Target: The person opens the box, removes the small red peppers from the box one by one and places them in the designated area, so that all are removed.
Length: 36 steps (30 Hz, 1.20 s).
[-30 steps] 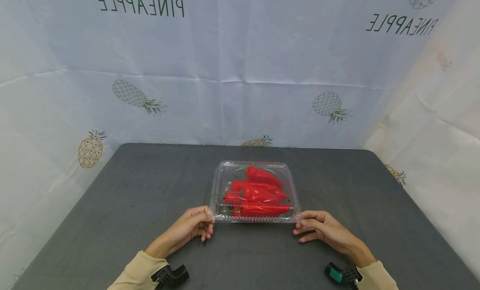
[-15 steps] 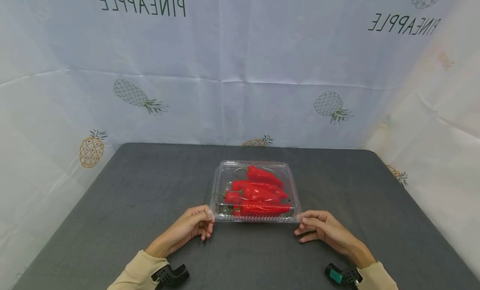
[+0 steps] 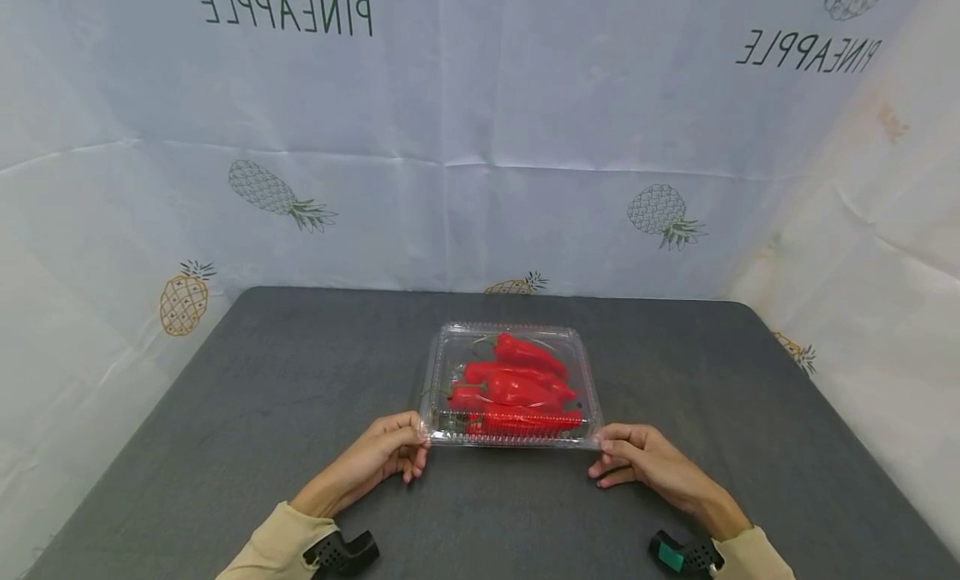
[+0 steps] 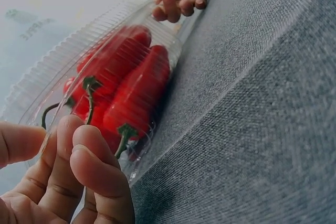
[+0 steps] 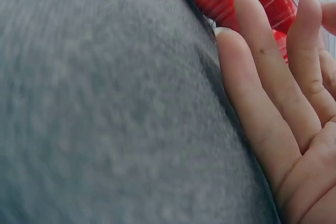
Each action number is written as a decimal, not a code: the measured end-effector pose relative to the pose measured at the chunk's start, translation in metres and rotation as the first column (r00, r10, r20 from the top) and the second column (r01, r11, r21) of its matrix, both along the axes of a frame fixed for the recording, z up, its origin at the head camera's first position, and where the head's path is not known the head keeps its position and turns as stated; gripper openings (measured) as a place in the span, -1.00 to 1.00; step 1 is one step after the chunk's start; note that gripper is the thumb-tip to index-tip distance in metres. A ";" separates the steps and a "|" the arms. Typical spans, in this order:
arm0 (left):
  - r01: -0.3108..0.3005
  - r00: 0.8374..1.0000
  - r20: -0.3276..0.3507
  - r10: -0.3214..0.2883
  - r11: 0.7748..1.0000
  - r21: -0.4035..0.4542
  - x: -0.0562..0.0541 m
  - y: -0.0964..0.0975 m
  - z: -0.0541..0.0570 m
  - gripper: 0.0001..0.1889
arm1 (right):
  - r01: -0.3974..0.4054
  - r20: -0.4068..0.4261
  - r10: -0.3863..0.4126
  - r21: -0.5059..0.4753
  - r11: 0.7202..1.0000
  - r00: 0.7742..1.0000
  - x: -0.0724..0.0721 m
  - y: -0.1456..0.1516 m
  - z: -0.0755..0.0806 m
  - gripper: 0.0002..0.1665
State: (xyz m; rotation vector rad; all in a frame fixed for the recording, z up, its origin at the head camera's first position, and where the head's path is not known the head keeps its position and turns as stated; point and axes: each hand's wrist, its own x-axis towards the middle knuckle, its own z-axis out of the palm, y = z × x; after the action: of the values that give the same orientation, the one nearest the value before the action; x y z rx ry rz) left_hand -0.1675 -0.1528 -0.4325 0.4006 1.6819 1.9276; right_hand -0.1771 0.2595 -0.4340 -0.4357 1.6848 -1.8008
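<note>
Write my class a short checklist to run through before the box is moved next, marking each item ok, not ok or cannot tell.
1. Left hand pinching the near left corner of the box: ok.
2. Right hand pinching the near right corner: ok.
3. Peppers lying within the box: ok.
4. Box fully latched: cannot tell; the clear plastic makes the fastening hard to see.
5. Stems free of the rim: cannot tell; some run close to it.
6. Box touching the table all round: cannot tell.
</note>
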 end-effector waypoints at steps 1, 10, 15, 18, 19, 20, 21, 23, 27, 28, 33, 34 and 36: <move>0.001 1.000 0.001 -0.001 1.000 -0.001 0.000 0.000 0.000 -0.81 | -0.003 -0.004 0.003 0.005 1.000 1.000 0.000 0.000 0.000 -0.79; -0.023 0.999 -0.026 0.022 0.998 -0.058 0.000 0.001 -0.001 -0.79 | 0.009 -0.007 -0.009 0.038 0.999 1.000 0.000 -0.003 0.000 -0.79; -0.216 0.963 -0.201 0.178 0.958 -0.189 0.003 0.006 0.003 -0.61 | 0.033 -0.036 -0.031 0.054 0.998 0.999 0.001 -0.005 -0.001 -0.79; -0.301 0.907 -0.364 0.212 0.931 -0.206 0.004 0.008 0.004 -0.26 | 0.043 -0.048 -0.041 0.040 0.998 0.998 0.001 -0.007 -0.001 -0.81; -0.308 0.888 -0.412 0.203 0.929 -0.206 0.004 0.008 0.004 -0.21 | 0.045 -0.049 -0.044 0.033 0.998 0.998 0.001 -0.007 -0.001 -0.81; -0.308 0.873 -0.450 0.190 0.929 -0.204 0.004 0.009 0.004 -0.19 | 0.049 -0.049 -0.048 0.028 0.998 0.998 0.001 -0.008 -0.002 -0.82; -0.304 0.858 -0.483 0.176 0.931 -0.200 0.004 0.009 0.003 -0.20 | 0.052 -0.051 -0.051 0.022 0.998 0.997 0.001 -0.008 -0.002 -0.83; -0.296 0.833 -0.531 0.158 0.937 -0.185 0.004 0.009 0.002 -0.23 | 0.055 -0.052 -0.055 0.009 0.998 0.997 0.001 -0.008 -0.003 -0.84; -0.297 0.809 -0.563 0.170 0.944 -0.141 0.004 0.012 0.000 -0.21 | 0.044 -0.061 -0.046 -0.020 0.999 0.997 0.001 -0.009 -0.004 -0.84; -0.298 0.805 -0.567 0.175 0.946 -0.131 0.004 0.013 0.000 -0.20 | 0.041 -0.063 -0.043 -0.028 0.999 0.997 0.001 -0.009 -0.004 -0.84; -0.285 0.812 -0.556 0.178 0.952 -0.112 0.006 0.015 0.000 -0.19 | 0.038 -0.064 -0.041 -0.046 0.998 0.997 0.000 -0.010 -0.004 -0.84; -0.283 0.815 -0.552 0.178 0.953 -0.110 0.006 0.016 -0.001 -0.19 | 0.037 -0.062 -0.040 -0.047 0.998 0.997 0.001 -0.010 -0.004 -0.85; -0.278 0.822 -0.540 0.178 0.955 -0.108 0.007 0.016 -0.001 -0.21 | 0.036 -0.061 -0.039 -0.052 0.998 0.997 0.001 -0.010 -0.005 -0.85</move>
State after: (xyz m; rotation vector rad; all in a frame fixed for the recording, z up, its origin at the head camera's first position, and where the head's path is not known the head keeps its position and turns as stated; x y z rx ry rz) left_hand -0.1602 -0.1366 -0.4333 0.7372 2.3364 1.9146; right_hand -0.1759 0.2495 -0.4388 -0.4889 1.7024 -1.8783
